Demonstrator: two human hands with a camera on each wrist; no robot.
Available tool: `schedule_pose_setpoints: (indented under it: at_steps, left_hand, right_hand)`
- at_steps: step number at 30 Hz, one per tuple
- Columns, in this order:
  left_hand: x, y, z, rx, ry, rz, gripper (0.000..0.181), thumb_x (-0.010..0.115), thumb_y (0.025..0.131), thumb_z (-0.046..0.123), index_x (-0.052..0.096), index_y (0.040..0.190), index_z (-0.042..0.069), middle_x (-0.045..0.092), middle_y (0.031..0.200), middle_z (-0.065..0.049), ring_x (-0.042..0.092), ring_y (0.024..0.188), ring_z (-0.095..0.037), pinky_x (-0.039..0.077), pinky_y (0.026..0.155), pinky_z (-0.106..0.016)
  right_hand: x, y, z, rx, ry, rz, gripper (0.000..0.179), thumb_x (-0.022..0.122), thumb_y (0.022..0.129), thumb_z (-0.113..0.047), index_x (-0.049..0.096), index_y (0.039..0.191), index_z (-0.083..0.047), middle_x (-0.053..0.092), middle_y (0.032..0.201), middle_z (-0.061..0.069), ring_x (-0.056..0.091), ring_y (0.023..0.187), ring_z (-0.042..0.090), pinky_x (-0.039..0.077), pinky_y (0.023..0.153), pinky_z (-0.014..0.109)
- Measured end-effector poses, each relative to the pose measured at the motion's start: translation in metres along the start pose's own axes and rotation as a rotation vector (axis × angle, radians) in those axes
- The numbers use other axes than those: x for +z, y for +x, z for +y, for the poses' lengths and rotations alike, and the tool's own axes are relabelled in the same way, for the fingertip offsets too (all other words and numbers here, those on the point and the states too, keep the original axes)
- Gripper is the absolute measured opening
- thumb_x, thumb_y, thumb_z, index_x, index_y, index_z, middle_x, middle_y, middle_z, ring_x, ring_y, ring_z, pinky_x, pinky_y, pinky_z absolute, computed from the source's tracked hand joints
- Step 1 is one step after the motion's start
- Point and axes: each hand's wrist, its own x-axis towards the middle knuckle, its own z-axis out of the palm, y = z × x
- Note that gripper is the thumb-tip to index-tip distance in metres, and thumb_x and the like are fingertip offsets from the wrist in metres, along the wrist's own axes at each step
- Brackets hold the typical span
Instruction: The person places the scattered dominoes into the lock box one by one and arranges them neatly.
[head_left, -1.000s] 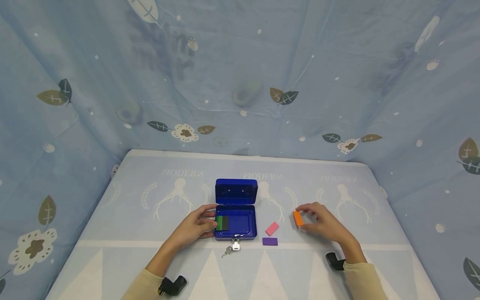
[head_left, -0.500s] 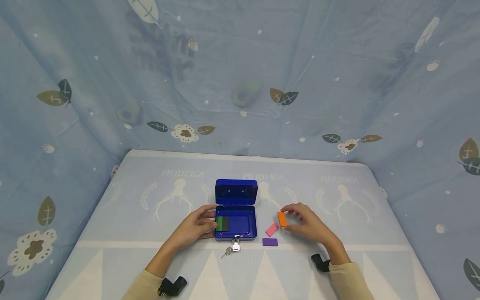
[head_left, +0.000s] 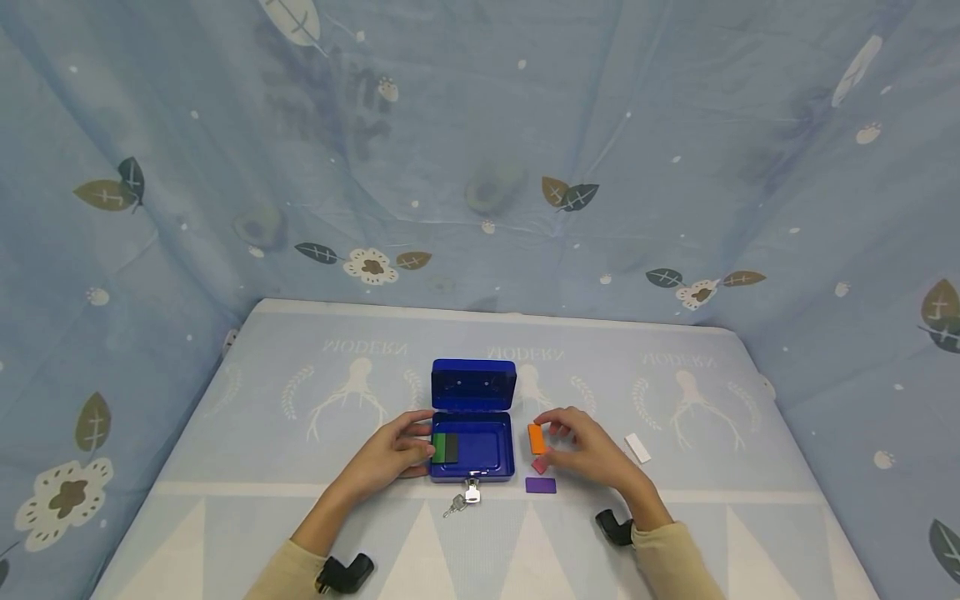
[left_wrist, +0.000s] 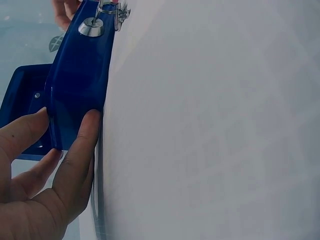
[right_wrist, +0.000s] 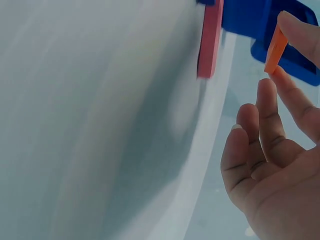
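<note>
A small blue metal cash box (head_left: pixel 486 450) stands with its lid (head_left: pixel 473 385) raised. My left hand (head_left: pixel 396 447) grips its left side, thumb at the rim and fingers against the outer wall (left_wrist: pixel 80 75). Inside, a green block (head_left: pixel 438 447) and a dark grey block (head_left: pixel 452 447) lie side by side at the left end. Just right of the box, my right hand (head_left: pixel 583 450) pinches an orange domino-like block (head_left: pixel 536 439) between thumb and index finger; the right wrist view shows this orange block (right_wrist: pixel 276 50) tilted. Beneath the hand is a pink block (head_left: pixel 539 467), partly covered.
A purple block (head_left: pixel 540 485) lies in front of the pink one, and a white block (head_left: pixel 637 448) rests right of my right hand. The silver lock (head_left: pixel 472 491) is on the box's front, with keys (head_left: pixel 455 504) hanging from it. Patterned blue fabric (head_left: pixel 480 167) walls the table.
My right hand has carried the orange block left, from beyond the pink block to near the box. The white block has come out from behind the hand. My left hand stays put.
</note>
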Motion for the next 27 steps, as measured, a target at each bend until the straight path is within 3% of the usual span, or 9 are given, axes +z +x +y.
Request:
schedule_pose_setpoints:
  at_steps: [11,17,27]
  left_hand:
    - [0.001,0.000,0.000,-0.005,0.003,0.010,0.061,0.064,0.097,0.003,0.038,0.151,0.003,0.045,0.142,-0.029,0.058,0.117,-0.036,0.059,0.085,-0.045]
    - [0.001,-0.001,0.001,-0.007,0.002,0.015,0.060,0.065,0.096,0.002,0.039,0.151,0.003,0.046,0.142,-0.029,0.058,0.117,-0.037,0.059,0.085,-0.044]
    - [0.004,-0.001,0.003,-0.021,0.021,0.040,0.059,0.065,0.096,0.003,0.042,0.150,0.005,0.047,0.141,-0.027,0.059,0.116,-0.035,0.060,0.083,-0.044]
  right_hand:
    - [0.012,0.011,-0.015,-0.021,0.034,-0.040,0.045,0.082,0.085,-0.020,0.064,0.126,-0.018,0.061,0.104,0.006,0.055,0.095,0.027,0.052,0.082,0.042]
    - [0.019,0.017,-0.024,-0.048,0.039,-0.062,0.046,0.081,0.086,-0.021,0.062,0.128,-0.016,0.060,0.107,0.009,0.055,0.095,0.029,0.055,0.073,0.035]
    - [0.034,0.031,-0.043,-0.102,0.013,-0.069,0.049,0.083,0.085,-0.023,0.062,0.129,-0.014,0.059,0.110,0.002,0.056,0.095,0.028,0.052,0.080,0.047]
